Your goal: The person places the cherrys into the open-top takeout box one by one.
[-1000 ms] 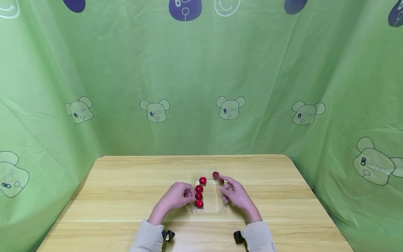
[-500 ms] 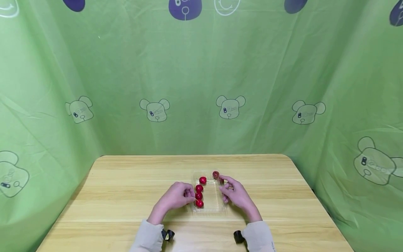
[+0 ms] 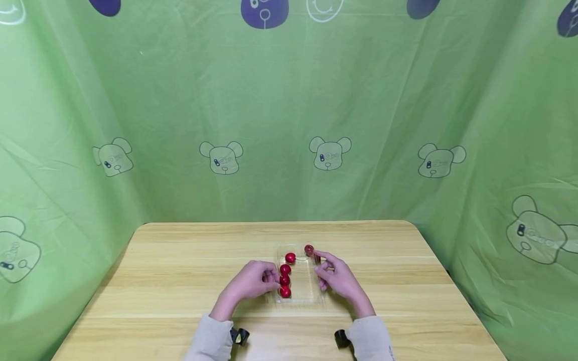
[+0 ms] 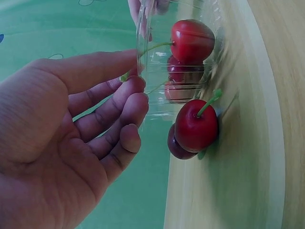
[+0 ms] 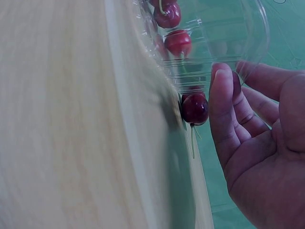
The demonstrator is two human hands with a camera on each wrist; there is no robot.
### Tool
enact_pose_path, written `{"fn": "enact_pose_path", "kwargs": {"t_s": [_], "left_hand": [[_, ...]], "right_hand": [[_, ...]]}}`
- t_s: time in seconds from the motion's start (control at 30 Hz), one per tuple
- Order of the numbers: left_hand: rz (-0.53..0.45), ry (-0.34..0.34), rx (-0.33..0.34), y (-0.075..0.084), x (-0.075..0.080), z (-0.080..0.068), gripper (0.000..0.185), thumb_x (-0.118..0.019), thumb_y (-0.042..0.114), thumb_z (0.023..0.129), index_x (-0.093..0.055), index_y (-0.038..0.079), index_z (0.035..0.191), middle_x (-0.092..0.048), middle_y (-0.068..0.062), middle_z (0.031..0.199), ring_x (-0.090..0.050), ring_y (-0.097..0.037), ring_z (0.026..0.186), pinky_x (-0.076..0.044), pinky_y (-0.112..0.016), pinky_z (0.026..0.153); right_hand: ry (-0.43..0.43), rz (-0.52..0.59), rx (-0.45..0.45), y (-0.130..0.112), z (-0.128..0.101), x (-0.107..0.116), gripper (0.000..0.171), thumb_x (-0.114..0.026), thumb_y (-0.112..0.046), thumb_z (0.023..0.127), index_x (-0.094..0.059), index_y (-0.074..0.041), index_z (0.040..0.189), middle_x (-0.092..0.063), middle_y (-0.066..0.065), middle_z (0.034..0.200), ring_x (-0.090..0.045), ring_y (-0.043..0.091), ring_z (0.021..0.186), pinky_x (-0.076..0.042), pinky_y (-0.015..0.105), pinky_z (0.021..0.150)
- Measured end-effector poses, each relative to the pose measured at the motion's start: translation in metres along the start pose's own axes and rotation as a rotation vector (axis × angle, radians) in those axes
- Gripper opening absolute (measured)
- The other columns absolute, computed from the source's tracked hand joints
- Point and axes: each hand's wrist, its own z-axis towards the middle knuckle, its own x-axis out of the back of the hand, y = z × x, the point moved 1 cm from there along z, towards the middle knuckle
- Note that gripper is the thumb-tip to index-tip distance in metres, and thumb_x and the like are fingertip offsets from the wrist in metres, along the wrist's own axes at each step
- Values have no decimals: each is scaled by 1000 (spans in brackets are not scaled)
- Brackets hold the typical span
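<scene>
A clear plastic container (image 3: 304, 296) stands on the table with several red cherries (image 3: 285, 280) along its left side. My left hand (image 3: 256, 280) is at its left rim, pinching the green stem of the nearest cherry (image 4: 192, 40) between thumb and fingertips. Below those fingers, outside the container, lie two cherries (image 4: 196, 126) on the table. My right hand (image 3: 339, 277) grips the container's right rim, thumb and a bent finger meeting at the wall in the right wrist view. Next to its fingers are dark cherries (image 5: 194, 109) outside the wall, one with its stem hanging free.
A light wood table (image 3: 180, 281) spreads around the container. Behind and at both sides hangs a green curtain (image 3: 280, 195) with bear prints. Black straps (image 3: 342, 339) sit at both wrists, by the grey sleeves (image 3: 371, 337).
</scene>
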Motion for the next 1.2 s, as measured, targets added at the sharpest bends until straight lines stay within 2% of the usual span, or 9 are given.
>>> {"fn": "enact_pose_path", "kwargs": {"t_s": [0.27,0.63,0.93,1.03,1.2], "left_hand": [[-5,25,-24,-3,10,-3,10,-80,15,91,-74,12,97,-66,6,78,-60,-6,71,-53,-23,67],[-30,147,73,-17,34,-8,10,-74,18,95,-72,13,103,-66,6,82,-60,-10,76,-53,-25,69],[-74,202,90,-33,35,-7,12,-73,10,94,-72,7,106,-69,0,88,-62,-12,81,-54,-27,75],[-75,205,109,-42,34,-5,14,-72,9,95,-72,7,109,-70,-1,94,-62,-13,85,-55,-28,79],[-72,157,115,-53,39,7,19,-70,9,96,-71,5,115,-70,-2,100,-64,-17,89,-56,-31,78]], "right_hand": [[-7,6,12,-2,0,0,59,-64,-7,100,-43,-7,155,-65,25,96,-65,19,63,-60,32,58],[-1,24,23,1,1,2,60,-65,-5,100,-42,-3,155,-64,28,96,-64,21,62,-60,35,57],[1,15,6,1,1,2,58,-65,-5,100,-45,-7,154,-64,26,96,-64,21,63,-60,34,58],[-3,18,-1,0,1,1,58,-65,-6,100,-45,-8,155,-64,25,97,-64,21,65,-60,34,59],[-12,11,15,0,1,-1,59,-65,-6,100,-43,-6,155,-64,26,97,-65,21,64,-62,35,60]]}}
